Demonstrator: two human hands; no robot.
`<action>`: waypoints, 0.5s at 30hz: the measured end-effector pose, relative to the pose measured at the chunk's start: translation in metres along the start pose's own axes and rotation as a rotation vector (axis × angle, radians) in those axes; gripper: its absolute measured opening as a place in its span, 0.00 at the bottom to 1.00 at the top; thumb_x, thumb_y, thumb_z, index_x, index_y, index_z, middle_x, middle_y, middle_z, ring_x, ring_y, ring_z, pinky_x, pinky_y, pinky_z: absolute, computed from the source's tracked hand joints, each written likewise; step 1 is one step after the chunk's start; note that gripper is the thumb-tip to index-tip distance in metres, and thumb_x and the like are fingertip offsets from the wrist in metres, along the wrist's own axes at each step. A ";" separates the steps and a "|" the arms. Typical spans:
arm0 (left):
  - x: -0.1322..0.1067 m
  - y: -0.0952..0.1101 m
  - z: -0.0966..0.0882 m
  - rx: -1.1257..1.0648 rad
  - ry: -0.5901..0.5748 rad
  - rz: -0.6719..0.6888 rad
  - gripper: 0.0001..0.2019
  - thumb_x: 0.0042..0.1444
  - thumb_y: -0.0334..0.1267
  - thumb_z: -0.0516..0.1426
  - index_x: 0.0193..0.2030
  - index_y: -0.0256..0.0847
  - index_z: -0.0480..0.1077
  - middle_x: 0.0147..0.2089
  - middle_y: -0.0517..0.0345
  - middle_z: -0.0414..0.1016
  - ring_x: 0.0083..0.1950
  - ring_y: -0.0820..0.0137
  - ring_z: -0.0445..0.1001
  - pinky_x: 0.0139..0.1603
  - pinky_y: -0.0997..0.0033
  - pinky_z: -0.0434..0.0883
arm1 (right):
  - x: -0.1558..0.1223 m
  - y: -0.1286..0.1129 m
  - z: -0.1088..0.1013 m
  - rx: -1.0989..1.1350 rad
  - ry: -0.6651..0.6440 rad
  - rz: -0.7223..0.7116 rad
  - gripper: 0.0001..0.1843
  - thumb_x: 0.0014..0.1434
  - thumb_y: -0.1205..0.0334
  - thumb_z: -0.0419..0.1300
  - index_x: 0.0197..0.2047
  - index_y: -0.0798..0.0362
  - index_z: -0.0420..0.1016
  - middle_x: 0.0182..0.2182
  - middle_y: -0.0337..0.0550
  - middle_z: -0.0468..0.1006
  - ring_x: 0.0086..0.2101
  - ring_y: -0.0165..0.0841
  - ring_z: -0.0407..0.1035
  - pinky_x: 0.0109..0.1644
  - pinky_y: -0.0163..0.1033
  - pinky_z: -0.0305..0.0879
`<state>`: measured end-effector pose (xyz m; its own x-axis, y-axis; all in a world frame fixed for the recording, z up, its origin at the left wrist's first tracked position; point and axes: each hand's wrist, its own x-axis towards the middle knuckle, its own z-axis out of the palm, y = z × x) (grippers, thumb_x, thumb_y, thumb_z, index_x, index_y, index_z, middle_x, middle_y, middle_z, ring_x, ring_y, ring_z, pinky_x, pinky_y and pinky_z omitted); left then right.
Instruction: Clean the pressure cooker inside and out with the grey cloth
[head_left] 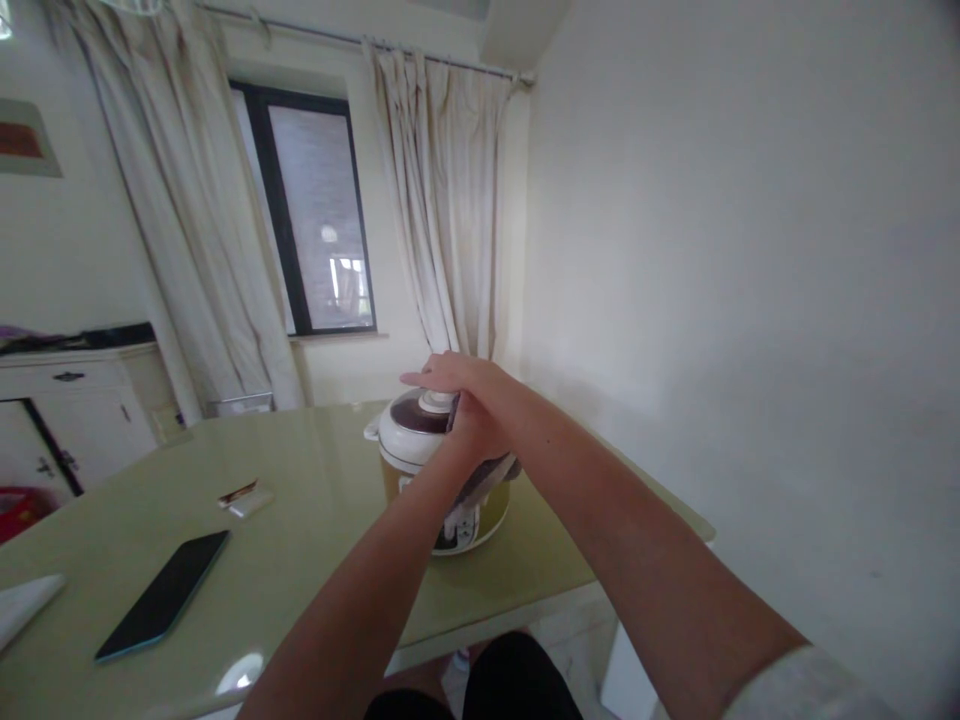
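Note:
A white rounded electric cooker point(401, 445) with a dark see-through lid point(415, 413) and a pale knob stands on the green table. My right hand point(454, 372) reaches over the top of the lid, just above the knob, with one finger stretched out to the left; its other fingers show only partly. Lower down and nearer to me, my left hand point(477, 428) is closed on a greyish patterned cloth point(484, 482) against the cooker's right side. The cloth hangs between my forearms and covers part of the front, above the control panel point(456, 532). Most left fingers are hidden.
On the glossy green table point(315, 560), a dark phone-like slab point(165, 595) and a small packet point(247, 498) lie to the left. A white object point(26, 605) sits at the left edge. A plain wall point(712, 250) rises close on the right.

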<state>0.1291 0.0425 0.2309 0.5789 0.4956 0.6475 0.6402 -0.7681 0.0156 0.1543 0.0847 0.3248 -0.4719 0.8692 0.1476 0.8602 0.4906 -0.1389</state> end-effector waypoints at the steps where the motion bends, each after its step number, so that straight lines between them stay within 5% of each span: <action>1: -0.007 0.002 -0.005 -0.003 -0.031 0.034 0.27 0.61 0.47 0.62 0.63 0.35 0.74 0.63 0.41 0.79 0.70 0.41 0.69 0.74 0.38 0.61 | -0.001 0.000 -0.002 -0.012 -0.022 -0.005 0.43 0.67 0.24 0.51 0.54 0.57 0.85 0.58 0.60 0.82 0.57 0.52 0.77 0.61 0.50 0.71; 5: -0.041 -0.013 -0.035 -0.019 -0.098 0.082 0.23 0.56 0.44 0.64 0.58 0.41 0.78 0.62 0.45 0.81 0.65 0.46 0.75 0.72 0.42 0.64 | -0.005 0.002 -0.004 -0.037 -0.030 -0.017 0.46 0.68 0.24 0.49 0.56 0.58 0.85 0.57 0.62 0.83 0.56 0.52 0.78 0.59 0.47 0.71; 10: -0.076 -0.083 -0.066 -0.167 0.026 -0.221 0.24 0.55 0.43 0.60 0.59 0.43 0.79 0.56 0.50 0.84 0.57 0.52 0.80 0.64 0.52 0.73 | -0.004 0.006 0.000 -0.028 0.011 -0.047 0.48 0.67 0.22 0.46 0.52 0.56 0.87 0.53 0.60 0.85 0.54 0.50 0.79 0.59 0.45 0.71; 15: -0.081 -0.144 -0.071 -0.403 0.091 -0.434 0.29 0.52 0.50 0.60 0.58 0.37 0.80 0.52 0.52 0.86 0.53 0.54 0.82 0.63 0.54 0.75 | 0.000 0.006 0.000 -0.034 0.043 -0.018 0.51 0.64 0.18 0.45 0.53 0.54 0.87 0.56 0.61 0.84 0.57 0.54 0.77 0.59 0.49 0.71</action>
<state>-0.0458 0.0840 0.2300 0.2506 0.7757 0.5793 0.5559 -0.6052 0.5699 0.1592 0.0879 0.3242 -0.4793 0.8564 0.1920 0.8581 0.5032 -0.1021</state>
